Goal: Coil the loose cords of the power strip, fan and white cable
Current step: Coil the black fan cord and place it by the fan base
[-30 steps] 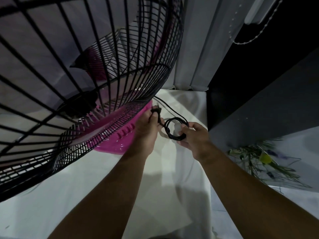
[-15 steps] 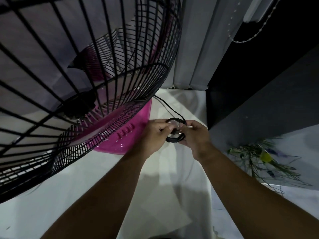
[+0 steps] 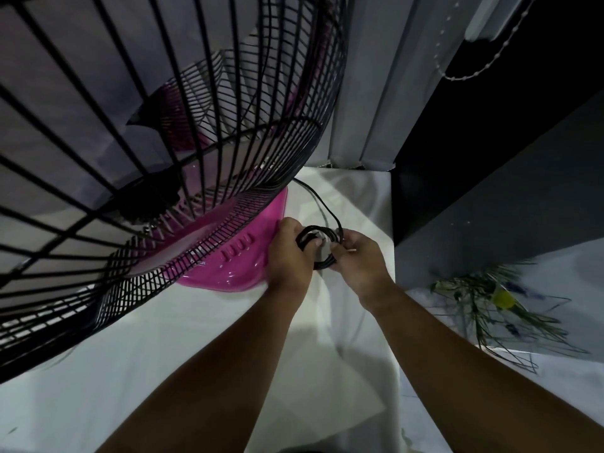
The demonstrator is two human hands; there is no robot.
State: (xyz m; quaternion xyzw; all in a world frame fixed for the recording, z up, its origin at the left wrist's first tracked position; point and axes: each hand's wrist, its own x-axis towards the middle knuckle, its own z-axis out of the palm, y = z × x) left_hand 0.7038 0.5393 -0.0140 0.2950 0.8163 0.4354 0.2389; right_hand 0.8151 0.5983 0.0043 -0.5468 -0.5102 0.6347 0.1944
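A fan with a black wire cage (image 3: 163, 158) and a pink base (image 3: 235, 256) stands on a white cloth at the left. Its black cord (image 3: 322, 204) runs from behind the cage down into a small coil (image 3: 322, 232) held just right of the base. My left hand (image 3: 289, 253) grips the coil's left side, thumb over the loops. My right hand (image 3: 358, 253) pinches the coil's right side. The power strip and white cable are not visible.
The white cloth (image 3: 196, 354) covers the table. A dark cabinet (image 3: 490, 207) rises close on the right. Grey curtains (image 3: 376, 93) hang behind. A spray of green stems with a yellow flower (image 3: 496, 302) lies at the right.
My left hand came right from the pink base to meet the coil and now grips it. The coil stayed in my right hand. The plug end is no longer visible.
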